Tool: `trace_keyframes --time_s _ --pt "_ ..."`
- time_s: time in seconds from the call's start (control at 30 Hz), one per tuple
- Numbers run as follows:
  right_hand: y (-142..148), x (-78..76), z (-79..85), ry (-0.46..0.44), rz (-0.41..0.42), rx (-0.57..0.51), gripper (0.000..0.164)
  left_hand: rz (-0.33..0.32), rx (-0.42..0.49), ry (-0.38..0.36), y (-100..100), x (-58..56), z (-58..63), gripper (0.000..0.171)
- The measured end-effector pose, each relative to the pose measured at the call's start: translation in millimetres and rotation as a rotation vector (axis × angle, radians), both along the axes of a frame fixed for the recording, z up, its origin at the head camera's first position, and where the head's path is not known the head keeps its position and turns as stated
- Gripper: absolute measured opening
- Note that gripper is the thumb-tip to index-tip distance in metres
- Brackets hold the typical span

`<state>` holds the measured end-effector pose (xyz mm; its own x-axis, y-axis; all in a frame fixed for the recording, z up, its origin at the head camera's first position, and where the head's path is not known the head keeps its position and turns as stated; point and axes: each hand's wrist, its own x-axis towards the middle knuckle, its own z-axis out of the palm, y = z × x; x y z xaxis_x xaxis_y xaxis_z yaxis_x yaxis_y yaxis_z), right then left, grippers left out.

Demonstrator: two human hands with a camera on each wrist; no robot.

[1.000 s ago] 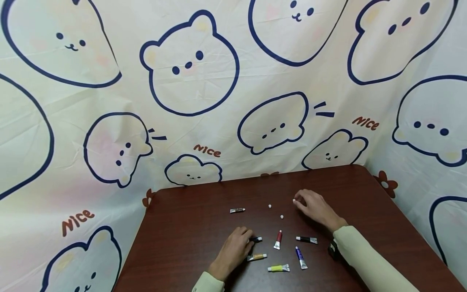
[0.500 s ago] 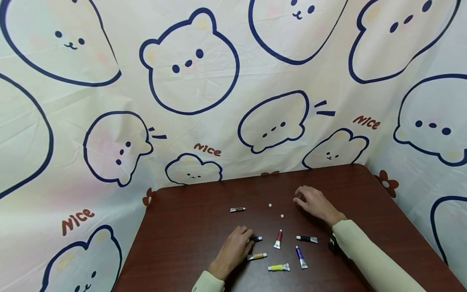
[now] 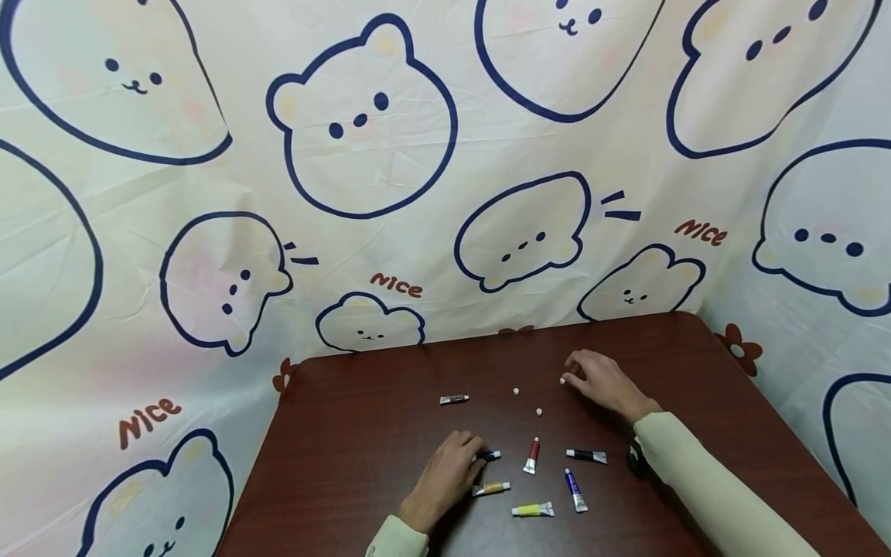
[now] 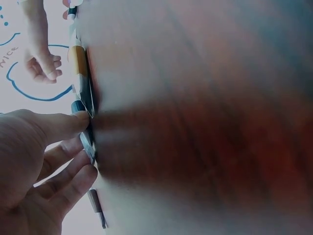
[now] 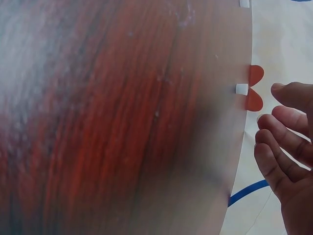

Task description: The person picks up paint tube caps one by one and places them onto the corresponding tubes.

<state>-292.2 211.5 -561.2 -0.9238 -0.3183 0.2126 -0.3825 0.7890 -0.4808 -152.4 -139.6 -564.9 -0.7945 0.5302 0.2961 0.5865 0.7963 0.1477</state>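
My left hand (image 3: 445, 472) is low over the table and pinches a dark paint tube (image 4: 87, 139) between thumb and fingertips. In the head view the hand covers most of that tube; only one end shows. An ochre paint tube (image 3: 491, 489) lies just beside this hand. Farther back, my right hand (image 3: 600, 379) has its fingers loosely bent with nothing between them. A small white cap (image 3: 562, 381) sits on the table by its thumb tip; the right wrist view shows a gap between the cap (image 5: 241, 89) and the fingers.
Two more white caps (image 3: 516, 391) stand on the brown table (image 3: 362, 433). Around them lie a brown tube (image 3: 454, 399), a red tube (image 3: 531, 456), a black tube (image 3: 586, 456), a blue-violet tube (image 3: 575, 490) and a yellow-green tube (image 3: 532, 510). A printed cloth (image 3: 362, 170) hangs behind.
The right hand has let go of the white cap and lifted slightly back from it; the cap now stands on the table. The left hand has stayed in place.
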Motion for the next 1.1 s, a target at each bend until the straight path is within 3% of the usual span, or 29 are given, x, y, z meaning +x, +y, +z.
trace_keyframes --time_s 0.23,0.57,1.1 --pt "0.7 -2.9 -0.6 -0.017 0.0 0.013 0.021 -0.006 0.004 -0.002 -1.1 -0.3 0.7 0.014" --pt "0.6 -8.8 -3.6 -0.002 0.018 0.024 0.023 -0.047 0.071 0.136 -2.2 -1.5 -1.6 0.019" --pt "3.9 -11.4 -6.7 -0.048 0.027 0.039 0.027 0.048 0.068 0.06 -5.9 -15.3 6.3 0.012"
